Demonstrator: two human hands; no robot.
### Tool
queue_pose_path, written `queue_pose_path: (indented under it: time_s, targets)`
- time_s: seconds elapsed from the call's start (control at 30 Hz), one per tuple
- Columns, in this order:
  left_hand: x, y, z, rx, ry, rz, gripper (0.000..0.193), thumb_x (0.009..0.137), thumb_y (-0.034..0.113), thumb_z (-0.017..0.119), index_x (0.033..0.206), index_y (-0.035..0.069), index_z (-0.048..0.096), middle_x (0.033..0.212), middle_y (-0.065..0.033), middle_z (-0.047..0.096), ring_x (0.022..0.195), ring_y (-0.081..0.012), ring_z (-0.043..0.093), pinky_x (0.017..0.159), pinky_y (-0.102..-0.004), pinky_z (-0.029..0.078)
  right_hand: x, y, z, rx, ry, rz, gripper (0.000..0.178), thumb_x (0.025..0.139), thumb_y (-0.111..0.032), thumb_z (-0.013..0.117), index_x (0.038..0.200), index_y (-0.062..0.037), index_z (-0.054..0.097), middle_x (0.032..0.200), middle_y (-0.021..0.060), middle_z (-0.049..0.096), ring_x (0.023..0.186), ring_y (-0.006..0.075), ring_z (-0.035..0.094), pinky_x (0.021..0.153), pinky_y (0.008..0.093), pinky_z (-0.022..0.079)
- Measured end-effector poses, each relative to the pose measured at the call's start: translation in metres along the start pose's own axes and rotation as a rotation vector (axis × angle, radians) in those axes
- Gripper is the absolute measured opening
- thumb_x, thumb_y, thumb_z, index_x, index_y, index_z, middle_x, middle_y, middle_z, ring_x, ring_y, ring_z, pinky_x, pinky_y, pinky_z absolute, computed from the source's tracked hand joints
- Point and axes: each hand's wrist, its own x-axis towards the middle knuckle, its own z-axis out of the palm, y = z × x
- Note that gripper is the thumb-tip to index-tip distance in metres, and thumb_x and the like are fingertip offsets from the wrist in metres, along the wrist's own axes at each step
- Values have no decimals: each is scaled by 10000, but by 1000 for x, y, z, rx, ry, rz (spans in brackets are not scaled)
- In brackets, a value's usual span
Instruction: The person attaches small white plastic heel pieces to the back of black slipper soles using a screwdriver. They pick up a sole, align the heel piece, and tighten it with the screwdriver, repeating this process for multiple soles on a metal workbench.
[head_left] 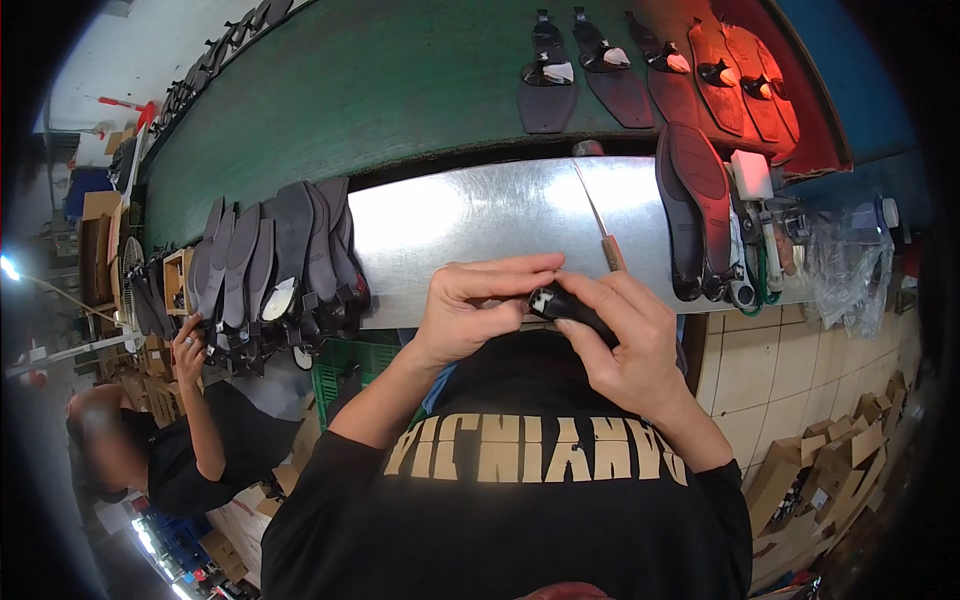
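Note:
In front of my chest, my right hand grips a glossy black shoe part, thumb on one side and fingers over the other. Pale patches show at its left end. The fingers of my left hand are pressed together in a pinch at that end; whether something small is between them is hidden. Just beyond my right fingers, a thin pointed tool with a wooden handle lies on the metal work plate.
Dark soles are stacked at the plate's left end, with a pair of soles at its right. Several soles with black straps lie on the green belt, some under red light. A co-worker's hand touches the left stack. Cardboard boxes stand right.

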Motion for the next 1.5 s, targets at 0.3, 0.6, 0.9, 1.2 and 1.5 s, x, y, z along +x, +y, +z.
queue_pose_path:
  time_s: [0.3, 0.6, 0.9, 1.2, 1.5]
  targets:
    - [4, -4, 8, -260, 139, -328, 395, 868, -74, 433, 1215, 2, 606, 1275, -199, 573, 1027, -228, 654, 738, -265, 612, -7, 25, 13, 239, -24, 210, 235, 744, -12, 681, 978, -27, 667, 862, 103, 647, 771, 241, 642, 707, 319, 492]
    - [3, 2, 17, -202, 186, -342, 405, 877, -77, 405, 1220, 6, 605, 1281, -185, 574, 1013, -210, 661, 756, -261, 602, -4, 20, 15, 193, -34, 197, 150, 727, -11, 693, 873, -47, 701, 780, 80, 599, 695, 223, 612, 621, 315, 467]
    - [6, -1, 10, -174, 174, -422, 390, 811, -71, 538, 1185, -10, 628, 1186, -141, 638, 927, -122, 662, 726, -216, 587, 0, 30, 12, 34, -169, 26, 211, 698, -95, 750, 904, -109, 704, 790, 52, 551, 708, 235, 590, 627, 349, 463]
    - [10, -5, 8, -107, 141, -484, 362, 794, -63, 547, 1136, -18, 657, 1142, -133, 662, 883, -108, 666, 674, -194, 572, -10, 32, 17, 64, -186, 84, 247, 668, -158, 793, 877, -123, 664, 804, 37, 537, 691, 220, 589, 605, 345, 455]
    - [14, -2, 13, -193, 210, -509, 356, 795, -92, 526, 1117, -23, 662, 1139, -154, 659, 877, -131, 678, 674, -200, 586, -16, 35, 24, 10, -59, 43, 204, 671, -128, 779, 840, -125, 665, 798, 43, 539, 673, 224, 588, 577, 343, 449]
